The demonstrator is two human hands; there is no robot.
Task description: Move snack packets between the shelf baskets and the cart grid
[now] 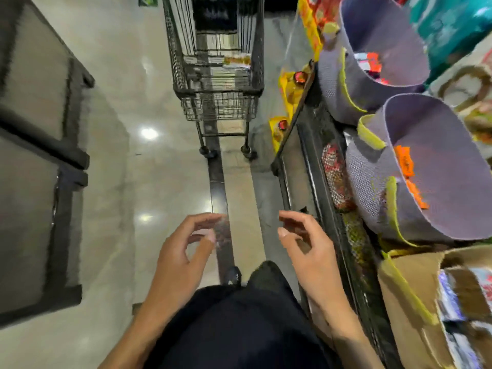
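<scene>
A black wire shopping cart (pixel 215 83) stands ahead on the floor, with a yellowish packet (pixel 237 61) lying on its grid. Two purple baskets sit on the shelf at the right: the far one (pixel 372 57) and the near one (pixel 431 169), each holding orange packets (pixel 404 161). A brown basket (pixel 415 296) with packets stands nearest, at the lower right. My left hand (pixel 186 251) and my right hand (pixel 306 243) hover low over the floor, fingers loosely curled and apart, holding nothing. Both are well short of the cart and left of the baskets.
The black shelf edge (pixel 319 161) runs along the right, with yellow packets (pixel 290 83) on lower shelves. A dark-framed grey unit (pixel 40 155) fills the left side. Glossy tiled floor (pixel 138 169) lies between, with a dark strip down the middle. My dark-clothed legs are below.
</scene>
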